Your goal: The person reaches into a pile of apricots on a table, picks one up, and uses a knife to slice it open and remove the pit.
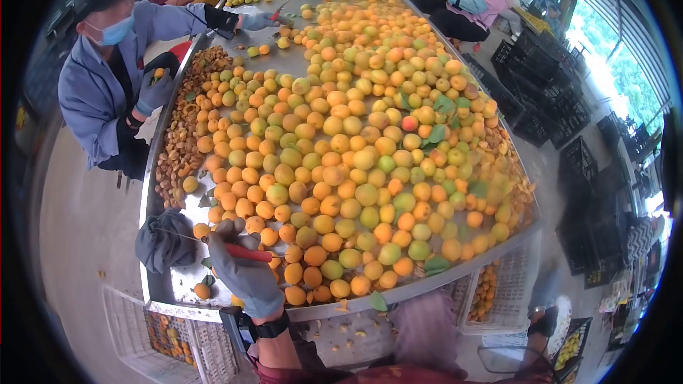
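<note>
My left hand (245, 281), in a grey glove with a dark wristband, is closed around the red handle of a knife (250, 252) at the table's near left corner. Its thin blade appears to point left, past an apricot (201, 230) beside my fingertips. A bunched dark cloth (165, 240) lies under the blade's line. Many orange and green apricots (348, 171) cover the metal table (334, 308). My right hand (547, 288) is a grey smear off the table's near right corner; its fingers and anything in them cannot be made out.
Split fruit and stones (178, 153) line the left edge. White crates (498, 299) with fruit stand below the near end. A masked co-worker (107, 85) works on the left with gloved hands; others sit farther back. Black crates (544, 85) are stacked along the right.
</note>
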`<state>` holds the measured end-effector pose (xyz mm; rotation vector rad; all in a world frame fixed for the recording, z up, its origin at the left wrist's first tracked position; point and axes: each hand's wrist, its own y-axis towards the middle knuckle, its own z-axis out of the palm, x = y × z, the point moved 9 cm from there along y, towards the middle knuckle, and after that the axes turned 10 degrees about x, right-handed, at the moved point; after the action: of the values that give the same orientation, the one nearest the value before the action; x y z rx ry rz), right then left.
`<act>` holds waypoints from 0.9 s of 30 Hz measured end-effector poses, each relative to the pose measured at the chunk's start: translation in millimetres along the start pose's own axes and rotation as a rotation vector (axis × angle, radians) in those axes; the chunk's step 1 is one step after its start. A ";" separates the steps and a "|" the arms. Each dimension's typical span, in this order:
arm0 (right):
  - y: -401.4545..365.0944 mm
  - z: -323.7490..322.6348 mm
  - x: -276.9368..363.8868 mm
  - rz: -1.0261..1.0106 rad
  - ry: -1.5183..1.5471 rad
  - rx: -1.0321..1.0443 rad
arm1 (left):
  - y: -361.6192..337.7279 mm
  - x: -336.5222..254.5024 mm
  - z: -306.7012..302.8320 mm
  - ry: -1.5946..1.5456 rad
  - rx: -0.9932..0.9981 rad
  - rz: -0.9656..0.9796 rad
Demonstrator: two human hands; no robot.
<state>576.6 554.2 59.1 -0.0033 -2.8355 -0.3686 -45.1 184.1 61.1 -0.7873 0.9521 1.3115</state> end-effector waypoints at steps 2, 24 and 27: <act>2.9 27.4 -8.6 0.001 -0.219 0.191 | -2.5 -1.6 0.1 0.043 -0.021 0.001; 62.7 164.7 525.9 -1.076 0.449 0.288 | 15.6 10.1 -0.2 -0.111 -0.059 0.007; 77.5 204.0 577.4 -1.081 0.308 0.396 | 15.6 8.7 0.0 0.001 -0.079 -0.006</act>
<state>-31.4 660.9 48.8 1.5239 -2.2904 0.0163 -60.5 189.6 54.0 -0.8506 0.9027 1.3506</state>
